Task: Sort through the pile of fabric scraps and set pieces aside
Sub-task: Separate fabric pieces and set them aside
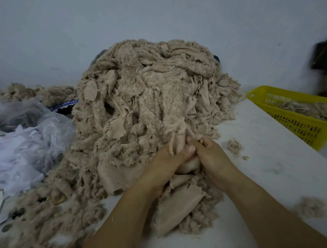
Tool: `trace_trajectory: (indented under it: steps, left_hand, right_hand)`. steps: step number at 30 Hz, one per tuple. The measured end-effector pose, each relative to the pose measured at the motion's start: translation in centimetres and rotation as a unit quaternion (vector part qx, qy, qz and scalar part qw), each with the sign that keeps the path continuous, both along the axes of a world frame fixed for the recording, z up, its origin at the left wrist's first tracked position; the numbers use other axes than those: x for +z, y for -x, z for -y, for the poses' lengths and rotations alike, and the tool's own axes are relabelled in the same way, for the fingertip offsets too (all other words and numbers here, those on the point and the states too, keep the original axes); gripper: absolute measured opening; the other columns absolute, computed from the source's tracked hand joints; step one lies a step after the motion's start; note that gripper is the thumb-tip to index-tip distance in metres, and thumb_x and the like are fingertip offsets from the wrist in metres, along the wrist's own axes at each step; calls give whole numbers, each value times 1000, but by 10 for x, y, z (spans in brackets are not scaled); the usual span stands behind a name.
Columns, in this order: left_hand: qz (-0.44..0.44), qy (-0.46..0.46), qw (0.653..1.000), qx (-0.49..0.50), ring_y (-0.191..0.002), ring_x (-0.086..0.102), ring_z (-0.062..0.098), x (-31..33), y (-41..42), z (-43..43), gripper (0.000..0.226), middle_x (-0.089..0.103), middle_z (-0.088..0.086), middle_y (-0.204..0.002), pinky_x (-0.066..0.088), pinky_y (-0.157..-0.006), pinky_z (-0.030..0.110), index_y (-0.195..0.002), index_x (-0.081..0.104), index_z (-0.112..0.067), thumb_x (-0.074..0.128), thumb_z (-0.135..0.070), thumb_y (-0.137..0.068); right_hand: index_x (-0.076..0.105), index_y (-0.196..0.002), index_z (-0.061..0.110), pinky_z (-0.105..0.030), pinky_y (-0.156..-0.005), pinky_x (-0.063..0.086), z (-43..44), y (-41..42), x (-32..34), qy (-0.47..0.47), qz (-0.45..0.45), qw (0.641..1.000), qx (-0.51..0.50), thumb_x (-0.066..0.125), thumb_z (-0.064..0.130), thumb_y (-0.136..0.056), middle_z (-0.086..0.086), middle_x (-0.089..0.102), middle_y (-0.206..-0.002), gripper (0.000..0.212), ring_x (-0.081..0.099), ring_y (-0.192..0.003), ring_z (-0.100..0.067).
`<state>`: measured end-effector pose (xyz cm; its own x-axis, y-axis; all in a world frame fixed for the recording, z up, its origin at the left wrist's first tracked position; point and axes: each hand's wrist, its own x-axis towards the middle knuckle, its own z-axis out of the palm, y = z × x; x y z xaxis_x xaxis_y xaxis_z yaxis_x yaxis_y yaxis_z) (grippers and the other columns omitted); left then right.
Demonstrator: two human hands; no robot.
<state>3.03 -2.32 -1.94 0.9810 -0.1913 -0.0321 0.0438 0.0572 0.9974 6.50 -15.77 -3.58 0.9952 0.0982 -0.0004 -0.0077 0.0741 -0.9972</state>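
Note:
A tall pile of beige fleece scraps [149, 90] fills the middle of the white table [266, 167], spilling down toward me. At its near foot my left hand [167, 162] and my right hand [210, 155] meet, thumbs together, both gripping one beige scrap [177, 142] that rises from between them into the pile. More smooth-backed beige pieces [179, 205] lie under my wrists. The fingertips of both hands are hidden in the cloth.
A yellow plastic basket [296, 123] at the right holds a few beige scraps. Clear plastic bags and white cloth [20, 144] lie at the left. Small fluff tufts [235, 146] sit on the table to the right. A dark bag [325, 56] hangs on the wall.

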Motion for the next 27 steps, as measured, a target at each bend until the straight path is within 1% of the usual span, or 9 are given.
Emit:
trace_trajectory:
  steps: [3, 6, 9, 12, 14, 17, 21, 24, 27]
  left_hand:
    - [15, 3, 1000, 9, -92, 73, 7, 0, 1, 1, 16, 77, -9, -99, 53, -70, 12, -108, 69, -28, 55, -30, -101]
    - [26, 36, 999, 15, -91, 71, -2, 5, 4, 0, 16, 76, -17, -96, 51, -69, 8, -101, 72, -34, 56, -33, -99]
    - [8, 115, 992, 47, -81, 74, 10, 12, 1, -11, 21, 78, -1, -90, 56, -66, 22, -88, 79, -28, 65, -41, -80]
    - [-46, 243, 960, 128, -84, 75, 23, 14, -7, -27, 32, 76, 14, -103, 60, -65, 35, -99, 75, -12, 64, -38, -82]
    - [-60, 275, 948, 151, -89, 74, 25, 13, -11, -32, 27, 76, 13, -102, 61, -69, 38, -91, 81, -15, 62, -35, -90]
    - [-61, 250, 953, 162, -81, 75, 20, 8, -11, -30, 27, 77, 7, -89, 60, -64, 33, -78, 82, -19, 65, -36, -90]
    - [-35, 207, 967, 145, -70, 75, 15, 9, -10, -23, 36, 77, 4, -78, 57, -57, 25, -68, 81, -23, 61, -27, -97]
    - [-7, 105, 986, 125, -70, 75, 14, 11, -6, -16, 25, 77, 5, -80, 54, -55, 20, -78, 79, -22, 63, -32, -96]
    - [44, -32, 995, 86, -79, 74, 8, 7, -4, -9, 17, 78, -5, -86, 54, -61, 16, -89, 77, -31, 63, -39, -96]
  right_hand:
    - [56, -122, 37, -23, -88, 50, 0, -1, -4, 74, 35, 997, -12, 53, 37, -101, 15, 61, -118, 22, 61, -109, -8]
    - [59, -123, 25, -32, -94, 50, 6, -10, -8, 100, 48, 990, -91, 47, 40, -102, -2, 66, -125, 28, 63, -105, -15]
    - [53, -127, 11, -52, -101, 47, 25, -21, -6, 61, 5, 982, -179, 46, 37, -103, -16, 61, -122, 36, 58, -110, -34]
    - [57, -117, 13, -48, -94, 51, 37, -25, -7, 20, -8, 978, -206, 47, 37, -102, -8, 62, -109, 29, 60, -101, -31]
    - [59, -113, 15, -42, -85, 52, 33, -22, -7, 64, -13, 984, -167, 51, 43, -99, -4, 63, -105, 32, 61, -95, -24]
    - [57, -111, 21, -22, -73, 45, 19, -17, -5, 173, 53, 976, -119, 49, 50, -98, 0, 55, -107, 33, 56, -86, -4]
    - [56, -104, 31, 4, -69, 35, 12, -4, 5, 161, 170, 956, -174, 46, 48, -99, 8, 44, -114, 21, 45, -88, 26]
    - [55, -96, 45, 0, -74, 36, 9, 7, 11, 144, 193, 965, -104, 39, 63, -89, 22, 53, -107, 24, 48, -94, 22]
    - [59, -95, 39, -6, -75, 41, -1, 13, 11, 148, 214, 966, 0, 45, 55, -91, 21, 60, -98, 21, 56, -92, 10]
